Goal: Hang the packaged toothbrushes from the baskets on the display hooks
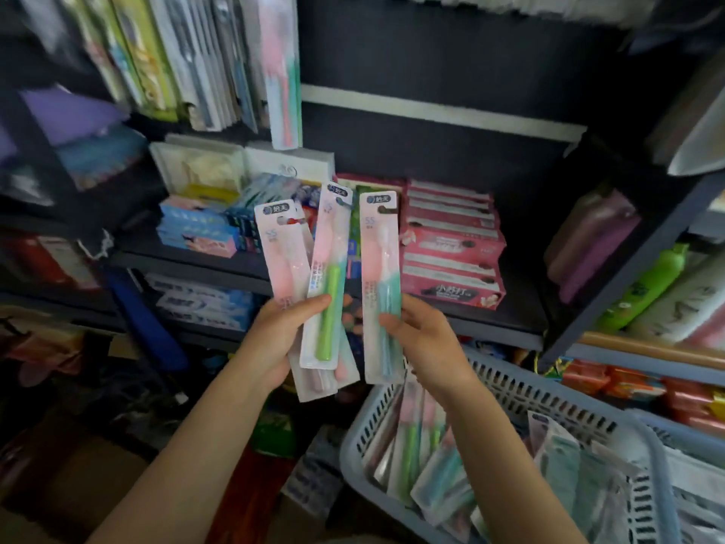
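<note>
I am pinching one teal toothbrush pack upright in my right hand, its hang hole topmost, while my left hand is gripping two more packs above the basket, the hanging packs being up-left.

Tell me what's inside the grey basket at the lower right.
The grey basket holds a loose pile of packaged toothbrushes, with green and teal handles showing through clear packs. Whatever lies beneath the top layer is covered, and the right arm hides part of the pile.
</note>
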A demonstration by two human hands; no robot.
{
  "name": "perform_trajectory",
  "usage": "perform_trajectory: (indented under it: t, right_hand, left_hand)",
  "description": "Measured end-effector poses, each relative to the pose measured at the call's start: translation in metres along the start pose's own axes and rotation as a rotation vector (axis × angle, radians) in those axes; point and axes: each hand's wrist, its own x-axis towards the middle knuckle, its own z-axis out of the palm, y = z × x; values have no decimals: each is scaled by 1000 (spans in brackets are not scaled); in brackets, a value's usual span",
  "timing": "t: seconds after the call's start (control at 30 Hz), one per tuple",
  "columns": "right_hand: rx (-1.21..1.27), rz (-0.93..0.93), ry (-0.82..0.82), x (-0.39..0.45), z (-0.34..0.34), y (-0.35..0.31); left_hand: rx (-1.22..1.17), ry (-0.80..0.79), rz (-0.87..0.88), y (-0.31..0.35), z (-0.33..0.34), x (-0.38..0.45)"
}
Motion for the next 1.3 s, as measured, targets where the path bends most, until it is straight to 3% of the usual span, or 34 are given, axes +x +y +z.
perform_trajectory:
  t: [0.3,0.5,0.97,1.3]
  right_hand:
    - [142,-145,96,64,127,-99]
    - [214,-166,157,90,176,-136]
    - [301,-309,482,120,176,-170]
    - [267,-348,424,130,156,-189]
  left_hand:
    - [-84,58,179,114,-100,42]
    - [-105,23,229,163,-134,63]
    - [-80,-88,236,188,-126,97]
    - [-112,-101,249,187,-103,112]
